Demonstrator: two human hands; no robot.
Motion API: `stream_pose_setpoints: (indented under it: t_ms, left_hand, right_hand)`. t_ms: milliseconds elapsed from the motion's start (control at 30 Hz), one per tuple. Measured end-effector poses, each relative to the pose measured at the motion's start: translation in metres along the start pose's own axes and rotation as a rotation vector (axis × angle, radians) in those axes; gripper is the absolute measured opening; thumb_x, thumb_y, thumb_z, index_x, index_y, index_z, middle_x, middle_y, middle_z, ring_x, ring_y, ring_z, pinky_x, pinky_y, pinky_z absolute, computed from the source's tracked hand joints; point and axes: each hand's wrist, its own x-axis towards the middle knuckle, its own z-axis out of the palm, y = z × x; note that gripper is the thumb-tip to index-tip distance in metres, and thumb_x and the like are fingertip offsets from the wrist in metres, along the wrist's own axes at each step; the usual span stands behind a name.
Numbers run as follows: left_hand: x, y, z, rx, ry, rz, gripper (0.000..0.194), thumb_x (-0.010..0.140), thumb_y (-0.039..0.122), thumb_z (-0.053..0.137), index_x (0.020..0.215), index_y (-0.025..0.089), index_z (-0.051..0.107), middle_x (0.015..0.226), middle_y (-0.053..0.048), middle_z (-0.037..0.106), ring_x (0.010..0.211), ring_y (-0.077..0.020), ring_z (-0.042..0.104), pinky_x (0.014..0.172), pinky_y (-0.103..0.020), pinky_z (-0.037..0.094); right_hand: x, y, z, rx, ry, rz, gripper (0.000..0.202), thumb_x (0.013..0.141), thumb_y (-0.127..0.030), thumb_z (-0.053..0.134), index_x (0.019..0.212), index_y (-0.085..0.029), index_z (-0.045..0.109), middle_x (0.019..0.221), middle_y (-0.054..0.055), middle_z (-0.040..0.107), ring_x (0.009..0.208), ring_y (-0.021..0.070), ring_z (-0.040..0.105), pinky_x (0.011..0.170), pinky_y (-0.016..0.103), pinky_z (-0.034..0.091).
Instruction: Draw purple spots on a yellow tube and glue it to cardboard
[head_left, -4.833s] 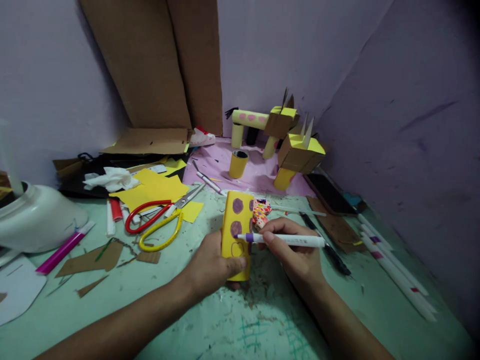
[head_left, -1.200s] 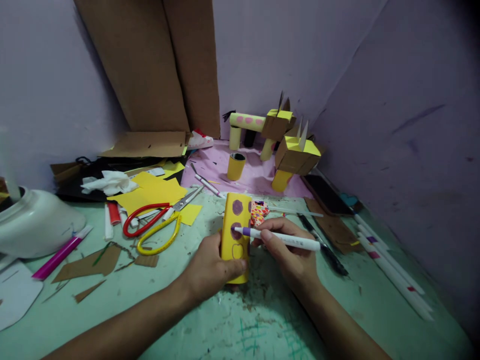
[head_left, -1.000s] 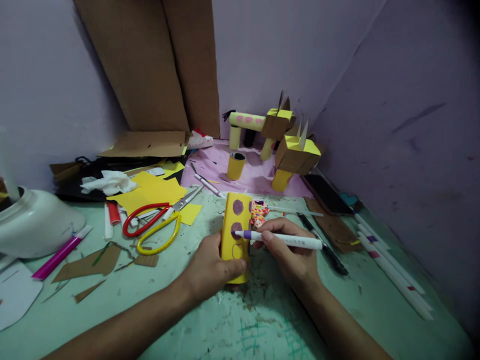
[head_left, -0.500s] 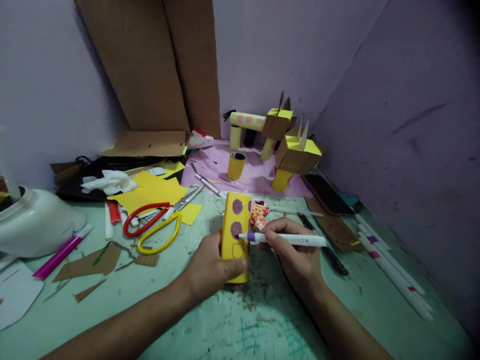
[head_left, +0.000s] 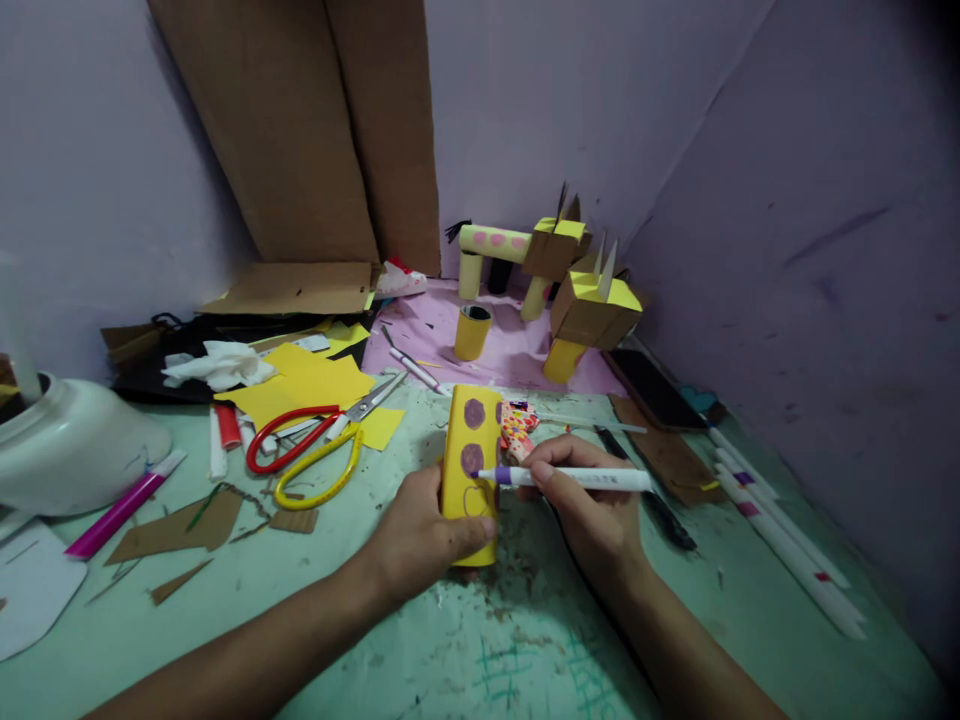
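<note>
My left hand [head_left: 424,530] is wrapped round the lower part of a yellow paper tube [head_left: 459,498], thumb across its front. Filled purple spots and an outlined shape show on the tube. Between the fingers of my right hand [head_left: 589,505] is a white marker [head_left: 600,479] with a purple tip, which touches the tube at the lower filled spot. Just beyond the marker lies a colourful patterned piece [head_left: 519,430].
Red-and-yellow-handled scissors [head_left: 319,480], yellow paper [head_left: 296,385] and cardboard scraps [head_left: 180,525] lie left, beside a white pot [head_left: 90,440]. Behind stand a short yellow tube [head_left: 472,335] and box-headed figures [head_left: 596,315]. A phone [head_left: 652,388] and white sticks [head_left: 795,550] lie right.
The marker tip has shifted very slightly down and right on the tube. Both hands keep their hold.
</note>
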Motion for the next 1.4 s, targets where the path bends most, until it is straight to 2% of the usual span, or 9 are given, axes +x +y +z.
stream_pose_setpoints:
  t_ms: [500,600,700,833,900,1000,1200,1300,1400]
  left_hand:
    - [0.004,-0.007,-0.003,-0.003,0.014,0.012,0.047,0.054,0.031,0.076,0.093,0.013,0.058,0.073,-0.003,0.061,0.06,-0.0161,0.057,0.051,-0.028,0.046]
    - [0.003,-0.006,-0.003,-0.048,0.008,0.007,0.047,0.056,0.032,0.077,0.094,0.013,0.057,0.076,-0.004,0.063,0.062,-0.0161,0.057,0.054,-0.029,0.047]
    - [0.001,-0.003,-0.003,-0.111,0.011,0.027,0.048,0.057,0.034,0.079,0.094,0.013,0.058,0.079,-0.005,0.063,0.065,-0.0164,0.057,0.056,-0.029,0.047]
    - [0.0,-0.002,-0.004,-0.16,0.0,0.097,0.05,0.058,0.035,0.08,0.097,0.013,0.059,0.084,-0.005,0.063,0.071,-0.0164,0.056,0.061,-0.028,0.047]
    - [-0.001,-0.001,-0.004,-0.148,-0.03,0.116,0.05,0.058,0.036,0.08,0.098,0.013,0.059,0.084,-0.005,0.063,0.073,-0.0169,0.056,0.063,-0.028,0.046]
    - [-0.002,-0.001,-0.003,-0.103,-0.086,0.122,0.054,0.058,0.039,0.08,0.1,0.013,0.057,0.081,-0.004,0.061,0.077,-0.0199,0.057,0.065,-0.03,0.047]
    - [-0.002,-0.004,-0.001,0.026,-0.063,0.149,0.063,0.062,0.045,0.078,0.11,0.012,0.053,0.082,-0.005,0.061,0.085,-0.0259,0.06,0.072,-0.036,0.05]
    - [-0.001,-0.005,-0.003,-0.077,-0.166,0.183,0.06,0.066,0.043,0.077,0.113,0.013,0.055,0.091,-0.008,0.063,0.088,-0.0246,0.06,0.077,-0.035,0.05]
    - [-0.001,-0.006,-0.004,-0.254,-0.285,0.105,0.056,0.068,0.038,0.077,0.115,0.015,0.058,0.1,-0.009,0.064,0.092,-0.0238,0.061,0.076,-0.034,0.052]
  right_hand:
    - [-0.001,0.001,0.003,0.05,0.044,0.018,0.016,0.074,-0.032,0.07,0.066,-0.019,0.068,0.052,0.0,0.065,0.047,0.0141,0.057,0.046,0.025,0.042]
    - [0.003,0.004,0.004,0.174,0.143,0.02,0.024,0.082,-0.043,0.065,0.082,-0.019,0.068,0.054,-0.001,0.065,0.047,0.0143,0.059,0.047,0.025,0.046]
    - [0.007,0.006,0.007,0.214,0.251,0.098,0.032,0.085,-0.047,0.062,0.106,-0.023,0.063,0.071,0.0,0.071,0.057,0.0161,0.066,0.057,0.03,0.054]
    - [0.01,0.011,0.011,0.25,0.106,0.196,0.039,0.071,-0.038,0.078,0.102,-0.024,0.06,0.097,0.005,0.072,0.084,0.0214,0.07,0.078,0.037,0.056]
    - [0.009,0.012,0.013,0.313,0.033,0.222,0.041,0.066,-0.035,0.081,0.099,-0.024,0.059,0.096,0.004,0.071,0.09,0.022,0.069,0.082,0.037,0.055]
    - [0.007,0.01,0.017,0.413,-0.013,0.244,0.048,0.061,-0.031,0.084,0.099,-0.026,0.055,0.09,0.0,0.068,0.085,0.0186,0.068,0.078,0.032,0.055]
    - [0.006,0.005,0.029,0.481,0.02,0.322,0.064,0.052,-0.025,0.086,0.104,-0.027,0.049,0.085,-0.003,0.068,0.078,0.0163,0.066,0.073,0.029,0.054]
    - [0.008,0.005,0.03,0.524,0.048,0.295,0.062,0.052,-0.023,0.086,0.102,-0.026,0.049,0.084,-0.003,0.068,0.076,0.0159,0.066,0.072,0.028,0.054]
    - [0.008,0.004,0.028,0.562,0.066,0.263,0.061,0.053,-0.022,0.086,0.102,-0.026,0.05,0.083,-0.003,0.069,0.074,0.0148,0.066,0.07,0.026,0.053]
